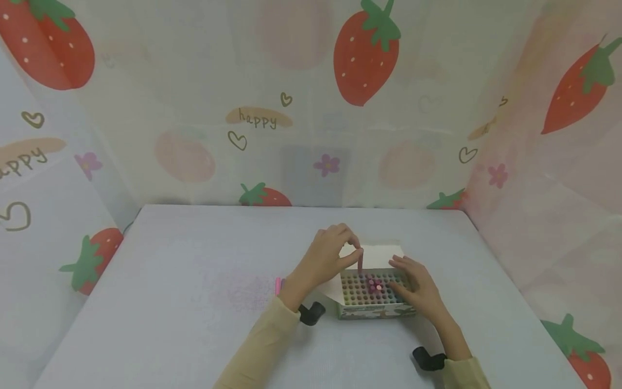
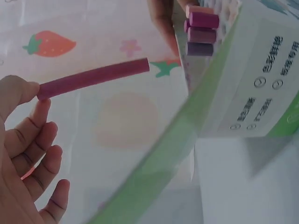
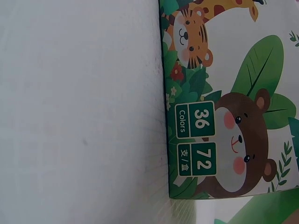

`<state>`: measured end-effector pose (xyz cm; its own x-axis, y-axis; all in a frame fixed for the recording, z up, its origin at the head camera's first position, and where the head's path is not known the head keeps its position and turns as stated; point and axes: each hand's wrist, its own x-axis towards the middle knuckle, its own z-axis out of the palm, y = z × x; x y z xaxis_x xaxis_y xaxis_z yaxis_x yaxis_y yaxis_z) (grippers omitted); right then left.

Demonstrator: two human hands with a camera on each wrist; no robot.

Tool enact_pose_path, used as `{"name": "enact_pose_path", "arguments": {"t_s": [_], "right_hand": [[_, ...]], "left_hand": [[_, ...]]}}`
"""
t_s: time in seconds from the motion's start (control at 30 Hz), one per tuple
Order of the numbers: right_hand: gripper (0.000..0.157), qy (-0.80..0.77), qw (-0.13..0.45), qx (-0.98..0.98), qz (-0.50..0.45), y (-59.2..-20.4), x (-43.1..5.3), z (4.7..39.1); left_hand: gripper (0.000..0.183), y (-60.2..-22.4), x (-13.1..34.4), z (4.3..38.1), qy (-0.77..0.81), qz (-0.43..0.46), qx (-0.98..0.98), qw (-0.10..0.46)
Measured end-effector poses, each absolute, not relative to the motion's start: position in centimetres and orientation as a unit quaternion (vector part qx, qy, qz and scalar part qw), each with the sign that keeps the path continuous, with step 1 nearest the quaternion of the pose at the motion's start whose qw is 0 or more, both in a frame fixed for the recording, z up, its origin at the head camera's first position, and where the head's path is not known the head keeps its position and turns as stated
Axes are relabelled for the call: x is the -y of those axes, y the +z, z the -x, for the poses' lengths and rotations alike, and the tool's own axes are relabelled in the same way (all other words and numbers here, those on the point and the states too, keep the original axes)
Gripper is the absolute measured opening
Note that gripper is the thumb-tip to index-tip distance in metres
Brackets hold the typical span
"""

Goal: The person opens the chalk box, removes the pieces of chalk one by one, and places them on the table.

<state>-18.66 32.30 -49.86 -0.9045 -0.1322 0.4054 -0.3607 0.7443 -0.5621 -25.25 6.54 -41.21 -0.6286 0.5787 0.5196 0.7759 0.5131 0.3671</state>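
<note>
My left hand (image 1: 334, 251) pinches a maroon stick of chalk (image 2: 96, 78) by one end, between thumb and forefinger. In the head view the stick hangs upright above the far left part of a carton (image 1: 376, 312) with a tray of round holes. Several pink and purple chalk sticks (image 2: 202, 35) stand up from the tray's middle. At the carton's right side is my right hand (image 1: 419, 283), fingers loosely extended and thumb reaching over the tray. The right wrist view shows the printed box panel (image 3: 233, 140) with a bear and tiger.
The carton's white lid flap (image 1: 384, 255) lies folded back on the far side, and another flap (image 1: 332, 289) sticks out left. A pink stick (image 1: 278, 286) shows on the white table (image 1: 194, 324) behind the left wrist. Strawberry-printed cloth (image 1: 301, 124) surrounds the table.
</note>
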Motion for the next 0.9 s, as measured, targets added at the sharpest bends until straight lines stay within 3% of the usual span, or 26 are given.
{"name": "enact_pose_path", "arguments": {"t_s": [0.9], "right_hand": [[0.049,0.328,0.172,0.919,-0.134,-49.9,-32.3,18.6]], "left_hand": [[0.011,-41.6,-0.4,26.2,-0.348,0.376,0.837,0.194]]}}
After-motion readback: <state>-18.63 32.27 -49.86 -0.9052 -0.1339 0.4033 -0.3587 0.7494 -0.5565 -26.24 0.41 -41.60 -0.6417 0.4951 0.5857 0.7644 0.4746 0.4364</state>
